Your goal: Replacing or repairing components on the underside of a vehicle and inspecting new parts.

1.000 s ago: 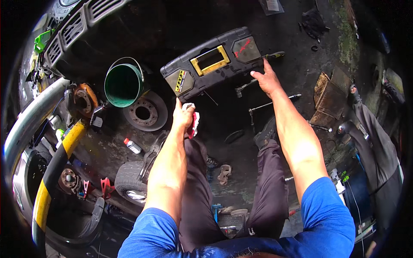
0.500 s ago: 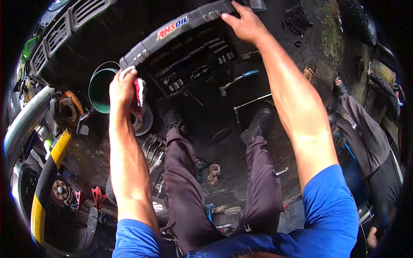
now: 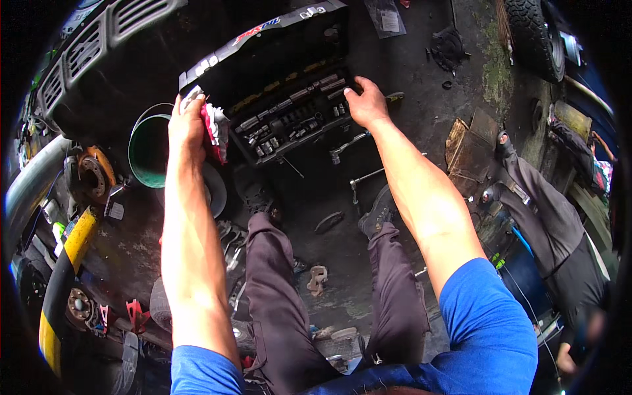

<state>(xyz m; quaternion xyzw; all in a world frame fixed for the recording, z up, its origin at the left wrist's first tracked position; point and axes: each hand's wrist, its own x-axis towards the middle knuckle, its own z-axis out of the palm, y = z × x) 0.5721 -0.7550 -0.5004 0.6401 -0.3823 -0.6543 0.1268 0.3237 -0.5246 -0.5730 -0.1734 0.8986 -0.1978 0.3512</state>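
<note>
A dark socket set case (image 3: 260, 161) lies beyond my feet, its lid (image 3: 217, 58) raised and tilted back. Rows of silver sockets (image 3: 270, 146) fill its tray. My left hand (image 3: 187, 131) is closed around a crumpled red and white rag or wrapper (image 3: 216, 128), with the fingertips at the lid's left corner. My right hand (image 3: 367, 106) is at the right end of the case, thumb on its edge and the other fingers partly hidden. Close to that hand lie a blue-handled ratchet (image 3: 347, 146) and a long silver bar (image 3: 368, 179).
A green bucket (image 3: 148, 151) stands left of my left hand. A yellow and black bar (image 3: 79, 243) runs along the left side. A brake caliper part (image 3: 317, 280) lies between my legs. Another person's legs (image 3: 546, 204) are at the right, near a cardboard piece (image 3: 471, 145) and a tyre (image 3: 533, 39).
My right hand has left the lid's right corner and come down to the case's right end. The lid has tilted, showing more of its inside. My left hand keeps the crumpled item.
</note>
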